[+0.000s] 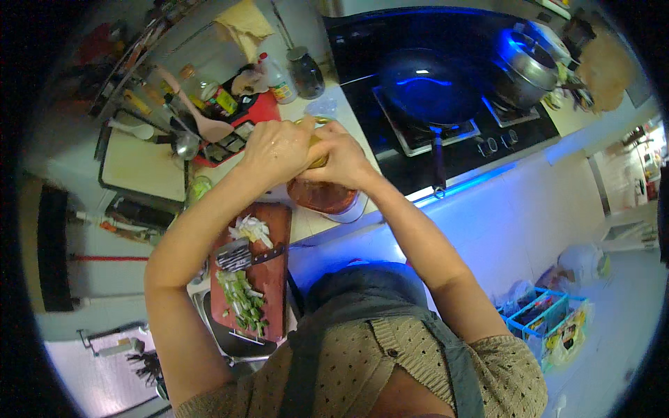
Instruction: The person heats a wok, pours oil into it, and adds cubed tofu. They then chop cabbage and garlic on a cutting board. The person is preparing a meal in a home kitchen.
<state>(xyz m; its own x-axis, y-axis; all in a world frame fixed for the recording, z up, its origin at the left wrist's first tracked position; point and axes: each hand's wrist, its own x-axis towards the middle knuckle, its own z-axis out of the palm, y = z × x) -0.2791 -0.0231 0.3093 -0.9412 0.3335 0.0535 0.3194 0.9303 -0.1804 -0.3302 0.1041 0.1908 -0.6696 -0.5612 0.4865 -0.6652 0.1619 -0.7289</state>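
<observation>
A clear jar (321, 196) with red-brown contents stands near the front edge of the counter. Its gold-coloured lid (319, 160) shows between my hands. My left hand (277, 149) looks wet and grips the jar's top from the left. My right hand (342, 157) curls around the top from the right, its fingers meeting the left hand. How far each hand covers lid or neck is partly hidden. Close by, a red-brown cutting board (274, 292) holds a cleaver (233, 256), chopped white pieces (251, 230) and chopped green stalks (243, 305).
A wok (428, 89) sits on the black gas stove (360, 120), its handle pointing at me. Beyond it is a metal pot (528, 78). Behind my left hand are a pink spatula (209, 125), a ladle (185, 146) and bottles (279, 81). A sink (230, 342) lies partly under the board.
</observation>
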